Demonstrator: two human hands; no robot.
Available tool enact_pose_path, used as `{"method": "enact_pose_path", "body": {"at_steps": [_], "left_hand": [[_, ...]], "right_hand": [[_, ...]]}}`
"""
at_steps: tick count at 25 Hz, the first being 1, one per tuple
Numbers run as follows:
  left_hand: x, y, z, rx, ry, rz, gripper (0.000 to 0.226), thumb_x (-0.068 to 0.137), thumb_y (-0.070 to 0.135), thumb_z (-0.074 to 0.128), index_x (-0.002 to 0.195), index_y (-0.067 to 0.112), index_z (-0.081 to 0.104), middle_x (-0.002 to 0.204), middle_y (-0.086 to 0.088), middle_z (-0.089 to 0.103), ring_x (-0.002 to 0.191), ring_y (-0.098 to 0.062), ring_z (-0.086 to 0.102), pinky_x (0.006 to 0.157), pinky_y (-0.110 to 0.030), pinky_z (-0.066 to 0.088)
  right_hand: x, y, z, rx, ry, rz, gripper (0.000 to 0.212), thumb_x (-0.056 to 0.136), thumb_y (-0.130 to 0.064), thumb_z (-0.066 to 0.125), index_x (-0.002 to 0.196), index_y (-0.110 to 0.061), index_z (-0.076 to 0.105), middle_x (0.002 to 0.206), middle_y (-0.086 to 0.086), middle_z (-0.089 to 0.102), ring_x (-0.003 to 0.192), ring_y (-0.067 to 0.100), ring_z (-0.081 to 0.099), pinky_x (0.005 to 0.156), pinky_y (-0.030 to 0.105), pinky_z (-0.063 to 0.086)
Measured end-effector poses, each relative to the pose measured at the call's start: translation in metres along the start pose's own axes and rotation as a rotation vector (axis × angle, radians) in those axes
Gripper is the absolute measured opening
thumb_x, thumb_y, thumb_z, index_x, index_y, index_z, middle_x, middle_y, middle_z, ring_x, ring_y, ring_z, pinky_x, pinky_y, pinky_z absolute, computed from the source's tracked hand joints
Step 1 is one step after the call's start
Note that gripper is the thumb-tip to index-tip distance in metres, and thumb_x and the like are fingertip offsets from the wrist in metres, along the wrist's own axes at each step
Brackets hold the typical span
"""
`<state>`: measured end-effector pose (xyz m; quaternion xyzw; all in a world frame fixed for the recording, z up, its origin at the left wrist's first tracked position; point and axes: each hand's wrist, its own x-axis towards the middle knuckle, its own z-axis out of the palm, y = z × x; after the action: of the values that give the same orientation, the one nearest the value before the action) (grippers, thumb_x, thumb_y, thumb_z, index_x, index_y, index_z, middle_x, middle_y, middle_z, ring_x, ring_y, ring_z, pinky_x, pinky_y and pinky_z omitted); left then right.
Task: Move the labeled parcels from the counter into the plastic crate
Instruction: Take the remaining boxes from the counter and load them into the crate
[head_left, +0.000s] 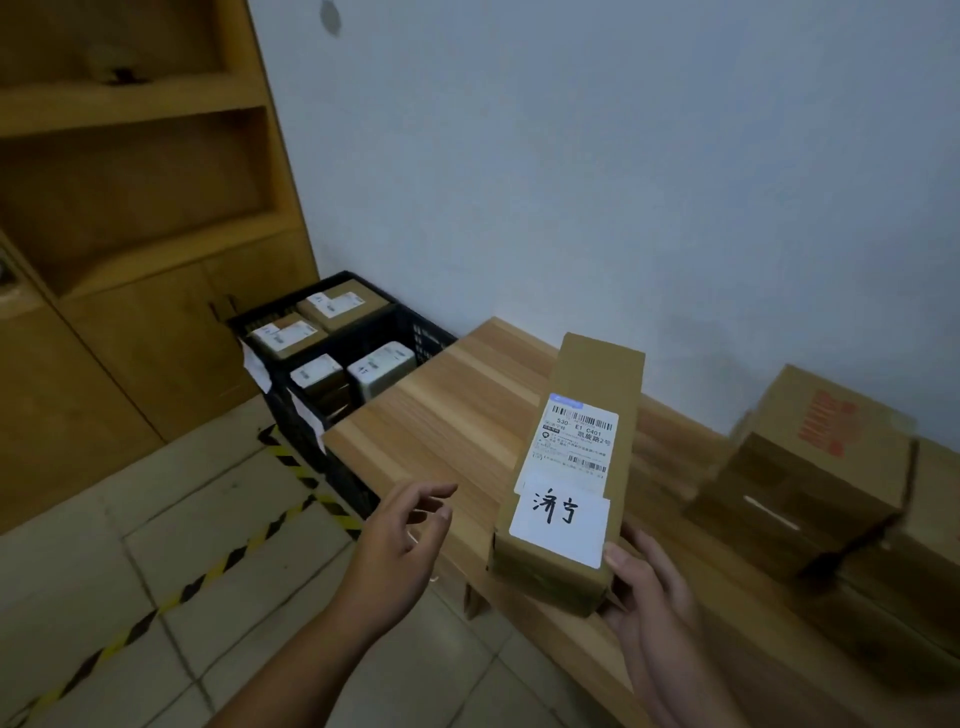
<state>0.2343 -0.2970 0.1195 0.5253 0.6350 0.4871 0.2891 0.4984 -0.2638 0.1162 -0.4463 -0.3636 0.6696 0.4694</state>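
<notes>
**A:** Which step is this showing?

**B:** The carry. I am holding one long cardboard parcel (582, 374) above the bench (441, 410). My right hand (649, 587) is gripping its near end, with the thumb lying at the corner of the handwritten sticker (558, 525). My left hand (405, 525) is hanging free just beside the parcel, fingers loosely spread, holding nothing and not touching it.

**A:** And where is the parcel heading?

**B:** To the black plastic crate (431, 338), which is sitting on the floor off the bench's far left end, well apart from the parcel. Four labelled parcels (337, 306) are already lying inside. I judge that the next move is calling for a swing left and forward, then a lowering into whatever gap is remaining. More cartons (810, 467) are waiting on the bench at the right.
</notes>
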Motion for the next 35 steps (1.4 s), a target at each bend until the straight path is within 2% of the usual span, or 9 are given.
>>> {"method": "enact_pose_path", "body": {"at_steps": [2, 6, 11, 14, 17, 21, 25, 29, 35], "left_hand": [[0.019, -0.019, -0.037, 0.012, 0.015, 0.02, 0.022, 0.1, 0.029, 0.058, 0.115, 0.043, 0.064, 0.114, 0.02, 0.061, 0.107, -0.004, 0.061, 0.088, -0.028, 0.054], [0.051, -0.056, -0.11, 0.034, 0.013, 0.021, 0.023, 0.101, 0.028, 0.058, 0.116, 0.044, 0.063, 0.113, 0.018, 0.06, 0.107, -0.005, 0.061, 0.086, -0.017, 0.051], [0.086, -0.096, -0.182, 0.073, 0.046, -0.02, 0.021, 0.102, 0.029, 0.057, 0.117, 0.044, 0.062, 0.114, 0.019, 0.058, 0.108, -0.003, 0.059, 0.087, -0.01, 0.046], [0.116, -0.12, -0.213, 0.094, 0.076, -0.045, 0.02, 0.102, 0.03, 0.056, 0.116, 0.043, 0.061, 0.112, 0.018, 0.058, 0.108, -0.006, 0.059, 0.089, -0.014, 0.047], [0.157, -0.143, -0.235, 0.116, 0.076, -0.06, 0.019, 0.102, 0.03, 0.056, 0.116, 0.042, 0.062, 0.11, 0.018, 0.058, 0.107, -0.007, 0.059, 0.087, -0.019, 0.049], [0.225, -0.172, -0.268, 0.195, 0.043, -0.089, 0.019, 0.103, 0.033, 0.054, 0.117, 0.044, 0.061, 0.114, 0.022, 0.057, 0.11, -0.004, 0.057, 0.088, -0.02, 0.049], [0.284, -0.185, -0.306, 0.222, -0.004, -0.109, 0.021, 0.103, 0.033, 0.054, 0.117, 0.047, 0.06, 0.115, 0.023, 0.057, 0.111, -0.003, 0.057, 0.09, -0.014, 0.044], [0.341, -0.208, -0.347, 0.249, 0.0, -0.116, 0.021, 0.103, 0.035, 0.053, 0.118, 0.047, 0.06, 0.114, 0.023, 0.056, 0.11, -0.003, 0.057, 0.09, -0.02, 0.047], [0.442, -0.263, -0.405, 0.178, -0.082, -0.085, 0.02, 0.103, 0.035, 0.054, 0.119, 0.046, 0.059, 0.117, 0.023, 0.056, 0.109, -0.005, 0.057, 0.09, -0.026, 0.048]], "right_hand": [[0.018, 0.01, 0.04, 0.03, 0.008, 0.024, 0.043, 0.065, -0.027, 0.083, 0.106, -0.038, 0.076, 0.114, 0.005, 0.077, 0.1, 0.023, 0.075, 0.07, 0.037, 0.062], [0.052, 0.028, 0.128, 0.039, 0.006, 0.038, 0.057, 0.069, -0.025, 0.073, 0.125, -0.023, 0.065, 0.11, 0.009, 0.077, 0.097, 0.024, 0.076, 0.072, 0.041, 0.061], [0.095, 0.047, 0.213, 0.021, -0.002, 0.083, 0.041, 0.091, -0.013, 0.062, 0.131, -0.022, 0.062, 0.115, 0.009, 0.076, 0.107, 0.029, 0.072, 0.089, 0.049, 0.055], [0.133, 0.058, 0.256, 0.0, -0.018, 0.11, 0.045, 0.091, -0.013, 0.061, 0.136, -0.018, 0.06, 0.117, 0.01, 0.075, 0.11, 0.031, 0.071, 0.091, 0.051, 0.055], [0.18, 0.068, 0.294, -0.003, -0.026, 0.114, 0.062, 0.076, -0.025, 0.07, 0.136, -0.018, 0.059, 0.117, 0.01, 0.075, 0.112, 0.03, 0.07, 0.091, 0.051, 0.055], [0.259, 0.09, 0.339, 0.029, -0.021, 0.141, 0.049, 0.087, -0.023, 0.067, 0.136, -0.02, 0.06, 0.119, 0.008, 0.075, 0.114, 0.03, 0.069, 0.086, 0.048, 0.057], [0.32, 0.095, 0.39, 0.056, -0.034, 0.188, 0.061, 0.074, -0.034, 0.075, 0.133, -0.024, 0.063, 0.12, 0.006, 0.075, 0.111, 0.028, 0.071, 0.08, 0.045, 0.06], [0.375, 0.106, 0.442, 0.035, -0.014, 0.189, 0.044, 0.085, -0.027, 0.072, 0.128, -0.025, 0.065, 0.118, 0.007, 0.075, 0.109, 0.028, 0.072, 0.079, 0.042, 0.061], [0.449, 0.129, 0.52, -0.009, 0.095, 0.171, 0.035, 0.093, -0.023, 0.068, 0.126, -0.027, 0.062, 0.114, 0.003, 0.076, 0.104, 0.026, 0.074, 0.088, 0.049, 0.058]]}}
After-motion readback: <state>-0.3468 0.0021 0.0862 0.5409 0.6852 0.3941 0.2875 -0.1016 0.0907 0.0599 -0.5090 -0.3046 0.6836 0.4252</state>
